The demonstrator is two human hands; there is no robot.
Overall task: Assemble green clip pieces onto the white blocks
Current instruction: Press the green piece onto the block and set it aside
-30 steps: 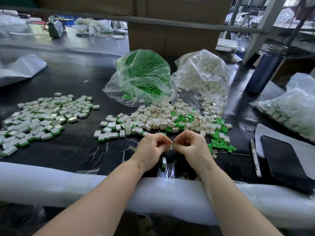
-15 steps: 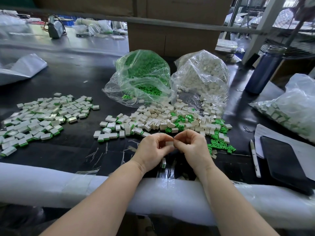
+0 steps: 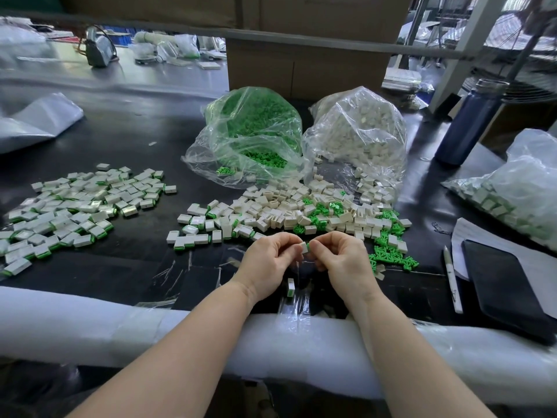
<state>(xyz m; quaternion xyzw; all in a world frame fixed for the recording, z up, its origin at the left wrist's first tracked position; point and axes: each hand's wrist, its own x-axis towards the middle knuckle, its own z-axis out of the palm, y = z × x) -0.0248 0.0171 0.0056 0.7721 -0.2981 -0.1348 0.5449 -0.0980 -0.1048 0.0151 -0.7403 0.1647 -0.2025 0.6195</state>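
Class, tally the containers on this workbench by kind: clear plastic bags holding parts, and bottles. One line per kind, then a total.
Bag of green clips: 1
Bags of white blocks: 2
Blue bottle: 1
Total: 4

You face a black worktable edged with white foam padding. Cardboard boxes stand behind it. Daylight enters at your right.
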